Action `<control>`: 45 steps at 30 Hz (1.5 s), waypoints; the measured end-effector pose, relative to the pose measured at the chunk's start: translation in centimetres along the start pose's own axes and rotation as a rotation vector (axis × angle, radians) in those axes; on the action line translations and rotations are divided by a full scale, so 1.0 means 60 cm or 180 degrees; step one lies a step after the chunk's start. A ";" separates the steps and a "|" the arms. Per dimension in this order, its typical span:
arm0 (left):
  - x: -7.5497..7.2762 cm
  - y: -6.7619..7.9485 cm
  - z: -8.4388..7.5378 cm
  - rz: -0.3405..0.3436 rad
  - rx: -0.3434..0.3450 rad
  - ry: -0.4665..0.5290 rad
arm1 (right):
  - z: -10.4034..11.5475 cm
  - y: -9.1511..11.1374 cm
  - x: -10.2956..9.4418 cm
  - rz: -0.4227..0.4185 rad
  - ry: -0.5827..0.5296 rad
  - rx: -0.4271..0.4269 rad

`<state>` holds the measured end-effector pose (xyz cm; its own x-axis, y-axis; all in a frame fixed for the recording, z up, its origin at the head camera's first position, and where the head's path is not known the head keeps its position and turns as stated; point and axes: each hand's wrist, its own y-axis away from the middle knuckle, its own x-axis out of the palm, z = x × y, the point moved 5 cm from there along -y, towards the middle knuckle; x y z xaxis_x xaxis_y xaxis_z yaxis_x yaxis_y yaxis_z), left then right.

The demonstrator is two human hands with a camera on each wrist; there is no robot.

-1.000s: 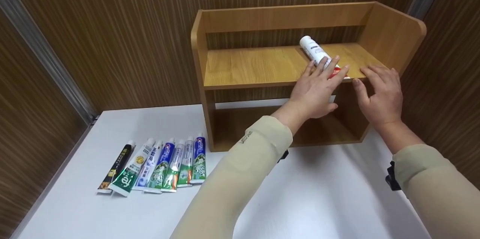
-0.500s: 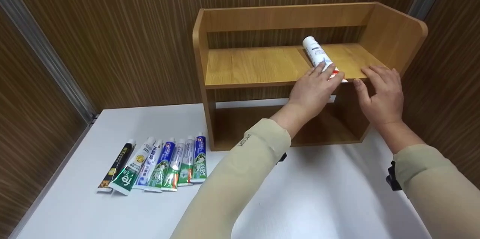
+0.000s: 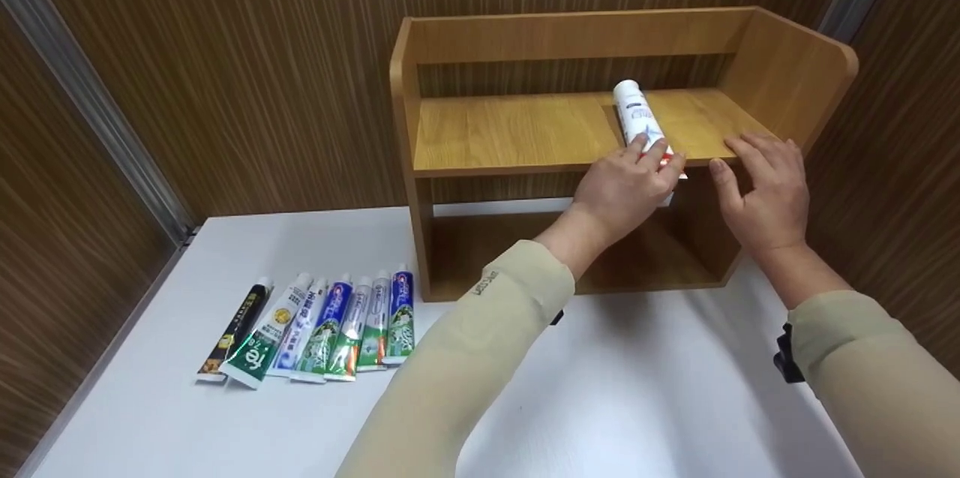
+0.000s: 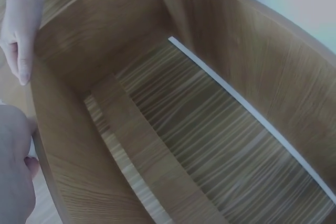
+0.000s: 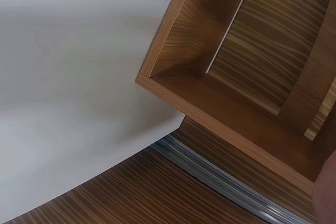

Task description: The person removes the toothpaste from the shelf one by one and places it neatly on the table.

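A white toothpaste tube (image 3: 640, 118) with a red band lies slantwise on the upper board of the wooden shelf (image 3: 517, 133), its cap toward the back. The tube's flat end sticks out past the board's front edge. My left hand (image 3: 622, 185) holds that end with bent fingers over it; the head view hides the thumb. To the right, my right hand (image 3: 765, 193) rests on the same board, fingers on top and thumb at the front edge, holding nothing loose. The left wrist view catches part of the left hand (image 4: 13, 161) beside the board.
Several toothpaste tubes (image 3: 330, 332) lie side by side on the white table (image 3: 600, 388), left of the shelf. Wood-patterned walls (image 3: 262, 88) stand behind and at both sides. The shelf's lower compartment (image 3: 510, 245) sits under the upper board.
The left hand has drawn back toward the front edge, its fingers now more bent. The white tube has slid forward with it and turned slightly. The right hand has stayed in place.
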<state>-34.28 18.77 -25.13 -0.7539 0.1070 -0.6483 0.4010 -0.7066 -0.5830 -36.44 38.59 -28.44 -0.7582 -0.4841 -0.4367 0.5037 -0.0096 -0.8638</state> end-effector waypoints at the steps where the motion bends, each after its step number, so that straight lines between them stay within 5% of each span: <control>1: 0.000 0.001 -0.002 -0.0017 0.0058 -0.0085 | 0.000 0.000 0.000 -0.0009 -0.0001 -0.0007; 7: -0.004 0.009 -0.012 -0.0258 0.0292 -0.0459 | -0.001 -0.002 0.000 -0.0064 -0.0026 -0.0032; 14: -0.008 0.023 -0.009 -0.0671 0.0256 -0.0567 | 0.000 -0.002 0.001 -0.0011 -0.0024 -0.0018; 19: -0.013 0.036 0.001 -0.0536 0.0292 -0.0589 | -0.001 -0.005 0.003 -0.0001 -0.0018 -0.0019; 24: -0.022 0.054 0.014 -0.0547 0.0272 -0.0373 | 0.000 -0.007 0.006 -0.0008 -0.0034 -0.0032; 32: -0.044 0.092 0.029 -0.1311 0.0310 -0.0169 | -0.003 -0.009 0.004 0.0089 0.0012 0.0058; 45: -0.084 0.166 0.059 -0.1619 0.0323 0.0517 | -0.011 -0.012 0.007 0.0044 -0.0090 0.0024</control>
<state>-28.31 8.74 -25.90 -0.7464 0.5541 -0.3686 -0.0519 -0.6006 -0.7978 -37.37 38.98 -28.16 -0.7392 -0.5089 -0.4412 0.5172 -0.0094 -0.8558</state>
